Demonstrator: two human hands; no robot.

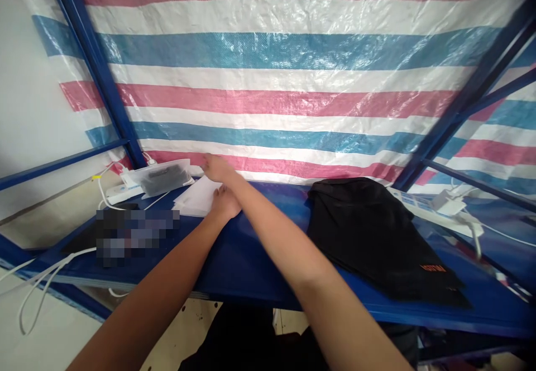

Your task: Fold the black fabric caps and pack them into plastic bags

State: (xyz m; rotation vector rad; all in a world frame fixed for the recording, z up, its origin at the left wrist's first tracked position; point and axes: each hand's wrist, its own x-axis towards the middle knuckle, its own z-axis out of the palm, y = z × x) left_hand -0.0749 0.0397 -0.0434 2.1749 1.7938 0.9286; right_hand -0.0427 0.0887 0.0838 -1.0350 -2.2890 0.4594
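A few loose white sheets of paper point(193, 199) lie on the blue shelf top, left of the middle. My left hand point(226, 201) is at their right edge, its fingers curled in on the sheets. Just beyond it, my right hand point(216, 168) reaches across above the far end of the paper, with my right forearm passing beside my left hand. The right fingers are bent and slightly blurred; what they hold, if anything, is hidden. Left of the paper sits a clear plastic pouch point(166, 176) with something dark in it.
Behind the pouch, a white power strip point(122, 192) has plugs and white cables. A folded black garment point(372, 237) lies at right, beside another power strip point(435, 212). Blue metal posts point(90, 69) frame a striped plastic sheet point(268, 50). A blurred-out patch point(134, 234) covers something at left.
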